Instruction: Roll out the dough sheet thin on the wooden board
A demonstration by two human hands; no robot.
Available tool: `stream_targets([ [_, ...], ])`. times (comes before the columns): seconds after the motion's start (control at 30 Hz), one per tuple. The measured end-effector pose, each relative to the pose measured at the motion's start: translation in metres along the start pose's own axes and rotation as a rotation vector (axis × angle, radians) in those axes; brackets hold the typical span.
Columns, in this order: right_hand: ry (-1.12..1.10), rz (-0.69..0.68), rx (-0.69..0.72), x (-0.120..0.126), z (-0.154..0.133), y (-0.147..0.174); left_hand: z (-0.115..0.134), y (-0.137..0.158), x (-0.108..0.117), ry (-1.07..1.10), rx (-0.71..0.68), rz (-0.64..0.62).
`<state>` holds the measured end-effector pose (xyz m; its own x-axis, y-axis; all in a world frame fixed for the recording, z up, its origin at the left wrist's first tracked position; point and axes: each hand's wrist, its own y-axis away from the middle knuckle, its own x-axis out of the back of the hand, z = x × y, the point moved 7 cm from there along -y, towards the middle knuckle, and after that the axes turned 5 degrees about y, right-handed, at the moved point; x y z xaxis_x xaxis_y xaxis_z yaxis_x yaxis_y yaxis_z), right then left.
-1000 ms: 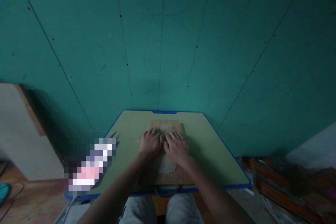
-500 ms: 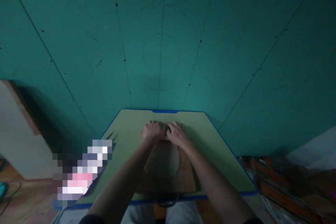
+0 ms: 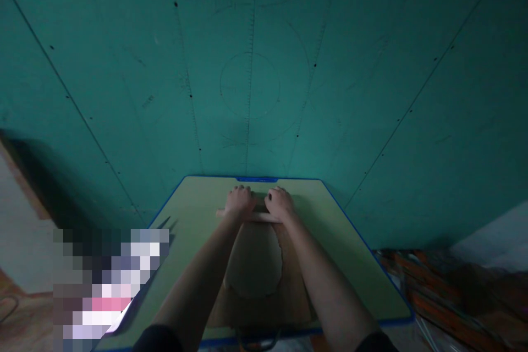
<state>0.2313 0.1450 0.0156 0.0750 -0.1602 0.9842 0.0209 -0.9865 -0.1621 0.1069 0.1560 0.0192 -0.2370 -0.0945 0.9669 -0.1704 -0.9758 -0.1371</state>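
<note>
A pale sheet of rolled-out dough (image 3: 254, 261) with an uneven edge lies on a wooden board (image 3: 295, 300). Across its far end runs a light wooden rolling pin (image 3: 264, 217), its left tip sticking out past the dough. My left hand (image 3: 240, 199) is closed over the left part of the pin, fingers curled on the far side. My right hand (image 3: 280, 203), also with curled fingers, rests on the right part. A small gap between the hands shows some of the pin. The far edge of the dough is partly hidden by the hands.
Under the board is a pale yellow-green table (image 3: 342, 264) with a blue rim, against a green wall (image 3: 264, 88) with drawn lines and circles. A blurred-out object (image 3: 119, 286) stands at the table's left edge. Wooden pieces (image 3: 433, 291) lie on the floor to the right.
My hands have moved slightly apart, and more of the rolling pin and dough shows between and below them. The whole view has shifted a little, with the table's near edge lower in it.
</note>
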Motion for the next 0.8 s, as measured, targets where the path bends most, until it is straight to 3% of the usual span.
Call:
stream_targets([
  [0.17, 0.009, 0.020, -0.082, 0.001, 0.008, -0.006, -0.002, -0.007, 0.000, 0.016, 0.031, 0.012],
  [0.33, 0.007, -0.058, -0.165, -0.003, 0.014, -0.005, -0.005, -0.009, -0.001, 0.036, 0.062, -0.003],
  [0.8, -0.001, -0.063, -0.176, 0.004, 0.011, 0.001, -0.005, -0.008, -0.005, 0.007, 0.005, 0.007],
])
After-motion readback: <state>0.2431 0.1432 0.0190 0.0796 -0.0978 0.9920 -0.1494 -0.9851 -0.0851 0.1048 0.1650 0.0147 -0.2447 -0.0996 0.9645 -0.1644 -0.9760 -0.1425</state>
